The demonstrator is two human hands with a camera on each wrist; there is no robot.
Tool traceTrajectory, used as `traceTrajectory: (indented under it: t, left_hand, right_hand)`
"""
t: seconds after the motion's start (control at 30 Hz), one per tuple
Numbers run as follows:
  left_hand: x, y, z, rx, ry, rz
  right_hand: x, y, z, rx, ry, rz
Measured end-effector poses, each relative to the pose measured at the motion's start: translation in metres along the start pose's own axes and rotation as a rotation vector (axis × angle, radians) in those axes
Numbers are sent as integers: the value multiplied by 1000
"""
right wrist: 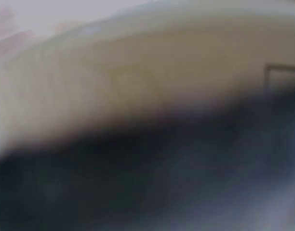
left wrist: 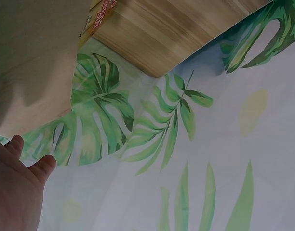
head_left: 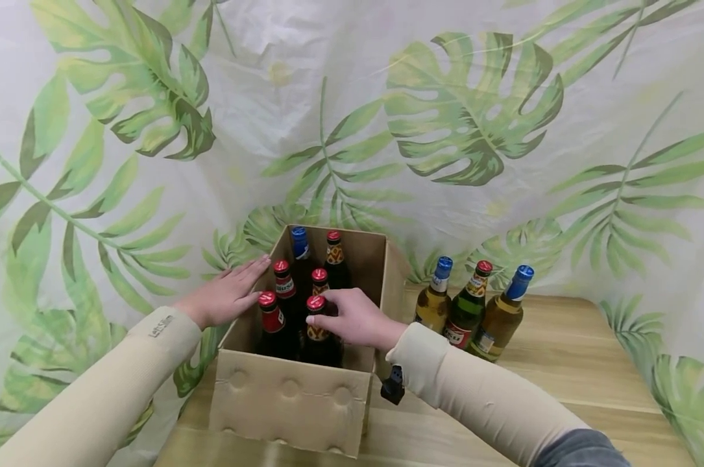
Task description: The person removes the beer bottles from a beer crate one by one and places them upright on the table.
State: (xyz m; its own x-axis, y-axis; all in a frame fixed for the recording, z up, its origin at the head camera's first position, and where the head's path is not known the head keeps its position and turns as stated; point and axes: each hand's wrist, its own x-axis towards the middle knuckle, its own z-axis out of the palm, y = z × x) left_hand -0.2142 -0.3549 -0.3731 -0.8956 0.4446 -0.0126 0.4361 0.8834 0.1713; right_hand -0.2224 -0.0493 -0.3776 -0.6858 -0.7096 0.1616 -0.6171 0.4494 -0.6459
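Note:
An open cardboard box stands on the table and holds several upright bottles. My right hand is over the box, its thumb and fingers round the neck of the front right beer bottle, which has a red cap. Beside it stands another red-capped bottle; a blue-capped one is at the back left. My left hand rests with straight fingers at the box's left edge; its thumb and part of a finger show in the left wrist view. The right wrist view is too blurred to show the hand.
Right of the box, a blue-capped bottle, a red-capped green bottle and a second blue-capped bottle stand close together on the wooden table. A leaf-patterned sheet hangs behind the table.

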Motion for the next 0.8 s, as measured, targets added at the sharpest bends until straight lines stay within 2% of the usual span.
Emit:
traceTrajectory:
  t: [0.17,0.3,0.53,0.63,0.8]
  left_hand:
    - [-3,-1,-1,-10,4,-12]
    - [-5,-1,0,-17,7,-12]
    - [-6,-3,4,-14,16,-9]
    - [-5,-2,3,-25,13,-15]
    - [-4,-2,4,-34,36,7]
  right_hand:
    - [-2,-5,-6,99,110,63]
    - [-3,-16,-25,148,200,85]
    - [-8,-44,-83,226,290,112]
    - [-12,-50,-110,283,376,100]
    - [-23,-56,-149,363,574,8]
